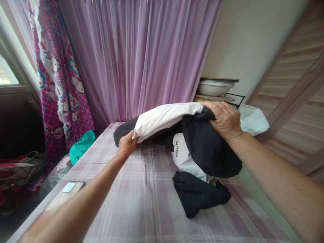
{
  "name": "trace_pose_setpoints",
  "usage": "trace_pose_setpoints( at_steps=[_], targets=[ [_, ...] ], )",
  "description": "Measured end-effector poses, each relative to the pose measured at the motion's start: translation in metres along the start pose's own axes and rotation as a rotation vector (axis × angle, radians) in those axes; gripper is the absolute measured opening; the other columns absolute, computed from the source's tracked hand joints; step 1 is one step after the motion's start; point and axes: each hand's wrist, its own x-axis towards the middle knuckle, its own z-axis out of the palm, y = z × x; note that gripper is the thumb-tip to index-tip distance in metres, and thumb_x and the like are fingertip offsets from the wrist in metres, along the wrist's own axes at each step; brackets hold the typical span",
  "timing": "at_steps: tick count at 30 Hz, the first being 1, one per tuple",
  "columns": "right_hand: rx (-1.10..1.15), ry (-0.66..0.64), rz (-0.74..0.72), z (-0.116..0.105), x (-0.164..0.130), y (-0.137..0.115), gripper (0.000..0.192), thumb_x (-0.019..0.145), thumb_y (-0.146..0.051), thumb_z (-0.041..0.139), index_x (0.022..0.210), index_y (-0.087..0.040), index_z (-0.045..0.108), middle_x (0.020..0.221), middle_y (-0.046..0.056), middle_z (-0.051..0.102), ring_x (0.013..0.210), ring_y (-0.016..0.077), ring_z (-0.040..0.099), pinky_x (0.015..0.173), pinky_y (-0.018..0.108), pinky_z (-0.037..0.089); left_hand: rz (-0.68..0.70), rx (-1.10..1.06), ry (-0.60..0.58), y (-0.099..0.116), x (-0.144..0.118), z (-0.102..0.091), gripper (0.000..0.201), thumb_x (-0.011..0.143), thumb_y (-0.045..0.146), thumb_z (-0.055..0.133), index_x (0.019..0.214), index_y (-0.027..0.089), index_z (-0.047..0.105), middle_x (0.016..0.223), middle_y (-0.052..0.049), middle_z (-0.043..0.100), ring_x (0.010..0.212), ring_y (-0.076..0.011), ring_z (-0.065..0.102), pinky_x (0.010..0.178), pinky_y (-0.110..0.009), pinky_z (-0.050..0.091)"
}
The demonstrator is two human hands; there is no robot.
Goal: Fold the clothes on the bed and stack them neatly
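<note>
A black and white jacket [164, 118] is stretched between my two hands above the table. My left hand [126, 144] pinches the edge of its white panel near the left end. At the other end, my right hand [224, 118] grips the cloth where white meets black. Black fabric hangs in a bulge below the right hand. Under it shows a white part with dark lettering that reads "CAMPER". A dark sleeve with a gathered cuff [199, 192] lies on the tablecloth. The folds hide the rest of the garment.
A plaid cloth covers the table [141, 195]. A phone [72, 187] lies by its left edge, partly behind my left forearm. Teal fabric [82, 146] sits beyond that edge. White bowls [215, 87] are stacked at the back right, near a white bag [253, 119]. Purple curtains [152, 60] hang behind.
</note>
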Motion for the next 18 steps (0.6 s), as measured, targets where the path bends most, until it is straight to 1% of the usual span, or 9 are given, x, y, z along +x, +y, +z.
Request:
trace_pose_setpoints(
  at_steps=[3, 5, 8, 10, 11, 13, 14, 16, 18],
  targets=[
    [-0.009, 0.014, 0.030, -0.002, 0.005, 0.012, 0.032, 0.091, -0.028, 0.060, 0.120, -0.016, 0.066, 0.106, 0.011, 0.074, 0.096, 0.0262, 0.068, 0.085, 0.034, 0.050, 0.082, 0.042, 0.109, 0.023, 0.033, -0.048, 0.033, 0.083, 0.037, 0.059, 0.112, 0.024, 0.070, 0.097, 0.000, 0.075, 0.091, -0.0203, 0.066, 0.085, -0.029, 0.048],
    [0.052, 0.078, 0.057, -0.012, 0.013, 0.011, 0.034, 0.090, -0.028, 0.062, 0.122, -0.016, 0.064, 0.111, 0.012, 0.073, 0.100, 0.0261, 0.068, 0.088, 0.034, 0.051, 0.143, 0.094, 0.171, 0.046, 0.053, -0.087, 0.033, 0.084, 0.037, 0.061, 0.112, 0.021, 0.069, 0.094, 0.001, 0.074, 0.087, -0.0174, 0.064, 0.084, -0.027, 0.048],
    [0.177, 0.178, 0.113, -0.042, 0.034, 0.003, 0.039, 0.090, -0.034, 0.063, 0.126, -0.020, 0.060, 0.121, 0.008, 0.070, 0.108, 0.0248, 0.066, 0.092, 0.036, 0.050, 0.254, 0.214, 0.341, 0.088, 0.076, -0.141, 0.036, 0.089, 0.033, 0.057, 0.115, 0.011, 0.066, 0.096, -0.001, 0.071, 0.090, -0.0162, 0.062, 0.089, -0.032, 0.047],
    [0.238, 0.196, 0.151, -0.061, 0.051, 0.004, 0.044, 0.089, -0.043, 0.063, 0.128, -0.024, 0.058, 0.122, 0.005, 0.069, 0.112, 0.0245, 0.065, 0.094, 0.038, 0.049, 0.325, 0.291, 0.457, 0.116, 0.090, -0.170, 0.038, 0.090, 0.031, 0.057, 0.118, 0.006, 0.063, 0.097, -0.001, 0.069, 0.096, -0.0185, 0.062, 0.092, -0.039, 0.046],
    [0.255, 0.203, 0.179, -0.067, 0.059, 0.006, 0.046, 0.088, -0.049, 0.062, 0.128, -0.026, 0.058, 0.122, 0.003, 0.068, 0.112, 0.0244, 0.064, 0.094, 0.039, 0.048, 0.342, 0.320, 0.480, 0.129, 0.098, -0.179, 0.039, 0.090, 0.033, 0.058, 0.120, 0.008, 0.063, 0.100, 0.000, 0.069, 0.100, -0.0204, 0.062, 0.095, -0.041, 0.045],
    [0.273, 0.189, 0.248, -0.066, 0.073, 0.016, 0.051, 0.086, -0.059, 0.060, 0.126, -0.027, 0.059, 0.118, 0.002, 0.069, 0.111, 0.0241, 0.064, 0.091, 0.039, 0.047, 0.369, 0.364, 0.491, 0.147, 0.117, -0.188, 0.038, 0.093, 0.041, 0.055, 0.123, 0.018, 0.062, 0.108, 0.003, 0.069, 0.111, -0.0253, 0.061, 0.101, -0.042, 0.042],
    [0.274, 0.164, 0.291, -0.058, 0.078, 0.021, 0.055, 0.085, -0.062, 0.059, 0.126, -0.026, 0.060, 0.115, 0.002, 0.070, 0.108, 0.0239, 0.065, 0.088, 0.038, 0.046, 0.375, 0.382, 0.474, 0.152, 0.127, -0.186, 0.038, 0.095, 0.044, 0.052, 0.124, 0.022, 0.062, 0.112, 0.004, 0.068, 0.116, -0.0271, 0.059, 0.103, -0.041, 0.041],
    [0.248, 0.050, 0.391, -0.029, 0.082, 0.028, 0.059, 0.084, -0.063, 0.060, 0.128, -0.023, 0.059, 0.107, 0.005, 0.071, 0.099, 0.0237, 0.068, 0.081, 0.036, 0.047, 0.376, 0.419, 0.377, 0.151, 0.147, -0.170, 0.039, 0.097, 0.045, 0.046, 0.127, 0.023, 0.060, 0.120, 0.002, 0.066, 0.124, -0.0288, 0.054, 0.108, -0.042, 0.037],
    [0.179, -0.146, 0.495, 0.009, 0.076, 0.028, 0.061, 0.083, -0.054, 0.066, 0.132, -0.020, 0.057, 0.104, 0.009, 0.073, 0.092, 0.0254, 0.068, 0.077, 0.037, 0.047, 0.351, 0.459, 0.200, 0.136, 0.162, -0.140, 0.042, 0.100, 0.039, 0.040, 0.130, 0.016, 0.058, 0.126, -0.004, 0.063, 0.129, -0.0292, 0.050, 0.112, -0.045, 0.031]
  ],
)
